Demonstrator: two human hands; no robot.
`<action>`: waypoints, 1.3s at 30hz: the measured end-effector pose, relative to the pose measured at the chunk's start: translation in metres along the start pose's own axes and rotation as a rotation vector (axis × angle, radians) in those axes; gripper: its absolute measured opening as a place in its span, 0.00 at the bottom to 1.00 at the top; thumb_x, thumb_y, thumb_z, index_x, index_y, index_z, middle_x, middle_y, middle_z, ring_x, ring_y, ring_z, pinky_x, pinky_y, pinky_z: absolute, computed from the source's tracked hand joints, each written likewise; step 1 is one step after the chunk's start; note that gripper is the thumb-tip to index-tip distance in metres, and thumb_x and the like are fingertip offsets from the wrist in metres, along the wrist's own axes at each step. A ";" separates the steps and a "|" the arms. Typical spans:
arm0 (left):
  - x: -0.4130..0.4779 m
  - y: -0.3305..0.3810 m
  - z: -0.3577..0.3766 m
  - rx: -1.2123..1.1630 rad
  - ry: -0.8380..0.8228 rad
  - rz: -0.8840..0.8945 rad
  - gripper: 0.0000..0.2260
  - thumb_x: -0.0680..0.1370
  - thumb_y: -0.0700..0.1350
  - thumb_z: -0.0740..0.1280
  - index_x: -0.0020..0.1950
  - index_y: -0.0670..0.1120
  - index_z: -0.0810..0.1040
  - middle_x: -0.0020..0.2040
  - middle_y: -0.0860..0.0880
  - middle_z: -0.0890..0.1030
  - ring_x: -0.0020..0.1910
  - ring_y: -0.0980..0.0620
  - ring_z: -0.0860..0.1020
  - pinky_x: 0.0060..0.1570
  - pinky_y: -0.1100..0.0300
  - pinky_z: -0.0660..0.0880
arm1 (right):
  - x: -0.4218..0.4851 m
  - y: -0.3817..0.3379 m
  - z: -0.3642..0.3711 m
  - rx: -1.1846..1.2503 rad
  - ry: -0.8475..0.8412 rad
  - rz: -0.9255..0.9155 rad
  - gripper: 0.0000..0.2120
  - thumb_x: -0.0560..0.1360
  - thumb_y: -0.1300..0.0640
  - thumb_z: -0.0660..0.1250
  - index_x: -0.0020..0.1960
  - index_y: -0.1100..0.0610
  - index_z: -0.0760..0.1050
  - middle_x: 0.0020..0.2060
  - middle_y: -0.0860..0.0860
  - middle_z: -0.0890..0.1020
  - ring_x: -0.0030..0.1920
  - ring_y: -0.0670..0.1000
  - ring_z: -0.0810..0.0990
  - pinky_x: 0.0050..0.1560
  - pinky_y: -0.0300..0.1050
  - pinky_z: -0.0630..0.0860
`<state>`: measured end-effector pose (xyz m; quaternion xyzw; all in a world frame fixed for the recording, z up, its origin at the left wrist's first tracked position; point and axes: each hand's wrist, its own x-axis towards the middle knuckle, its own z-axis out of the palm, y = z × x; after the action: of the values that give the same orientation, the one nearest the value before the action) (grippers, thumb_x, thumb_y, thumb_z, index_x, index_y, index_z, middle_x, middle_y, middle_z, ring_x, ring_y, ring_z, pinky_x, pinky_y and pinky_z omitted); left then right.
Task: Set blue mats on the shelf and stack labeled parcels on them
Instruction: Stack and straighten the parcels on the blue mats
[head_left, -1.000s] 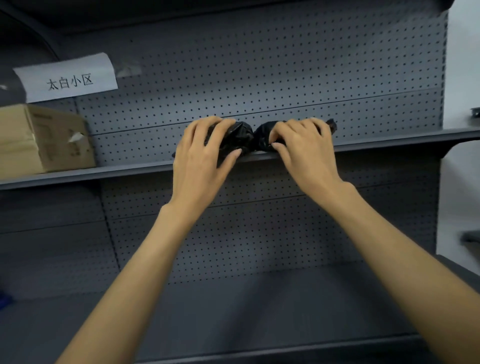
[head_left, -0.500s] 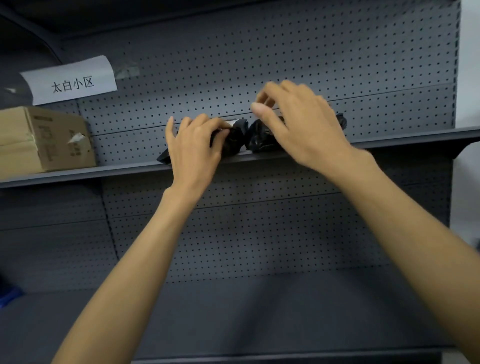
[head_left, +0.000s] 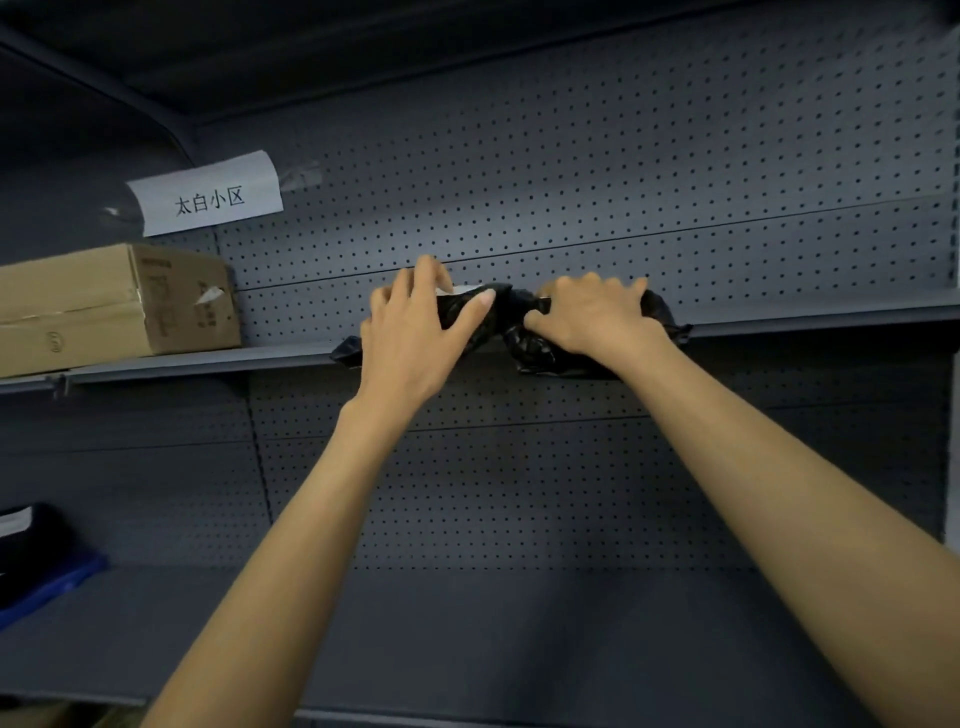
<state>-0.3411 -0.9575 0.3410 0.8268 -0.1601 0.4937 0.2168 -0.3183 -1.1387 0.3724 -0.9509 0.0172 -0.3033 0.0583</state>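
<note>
Two black plastic-wrapped parcels lie side by side on the upper grey shelf (head_left: 208, 361). My left hand (head_left: 415, 332) grips the left black parcel (head_left: 462, 312), which shows a strip of white label at its top. My right hand (head_left: 592, 317) lies flat on the right black parcel (head_left: 535, 348), pressing it at the shelf's front edge. A blue mat (head_left: 52, 587) sits at the far left of the lower shelf with something dark on it. No mat is visible under the two parcels.
A brown cardboard box (head_left: 114, 306) stands on the upper shelf to the left. A white paper sign (head_left: 208, 192) is taped to the grey pegboard above it. The lower shelf (head_left: 467, 634) spreads out below my arms.
My right hand was raised above the right parcel and has come down onto it. My left hand stays on the left parcel. The view has shifted right.
</note>
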 end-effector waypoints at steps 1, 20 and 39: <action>0.001 0.001 0.001 0.001 -0.013 -0.021 0.22 0.77 0.68 0.59 0.54 0.50 0.66 0.56 0.51 0.75 0.56 0.44 0.69 0.51 0.45 0.72 | -0.003 -0.001 0.000 -0.013 0.018 0.001 0.24 0.77 0.37 0.58 0.66 0.49 0.74 0.61 0.57 0.77 0.64 0.64 0.73 0.69 0.68 0.55; -0.080 0.005 -0.012 -0.027 -0.108 -0.154 0.37 0.68 0.57 0.70 0.73 0.62 0.57 0.75 0.49 0.53 0.70 0.35 0.60 0.59 0.38 0.72 | -0.097 0.036 0.033 0.150 0.351 0.001 0.45 0.71 0.41 0.69 0.79 0.41 0.46 0.79 0.57 0.43 0.74 0.73 0.48 0.71 0.69 0.51; -0.250 -0.164 -0.144 0.242 0.159 -0.358 0.30 0.67 0.56 0.68 0.69 0.64 0.65 0.69 0.52 0.62 0.68 0.44 0.64 0.59 0.41 0.73 | -0.190 -0.192 0.133 0.609 0.431 -0.395 0.39 0.61 0.43 0.70 0.71 0.40 0.64 0.73 0.47 0.62 0.70 0.60 0.61 0.65 0.64 0.61</action>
<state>-0.4857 -0.7303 0.1476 0.8206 0.0673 0.5264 0.2122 -0.3969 -0.9222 0.1784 -0.7901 -0.2441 -0.4917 0.2725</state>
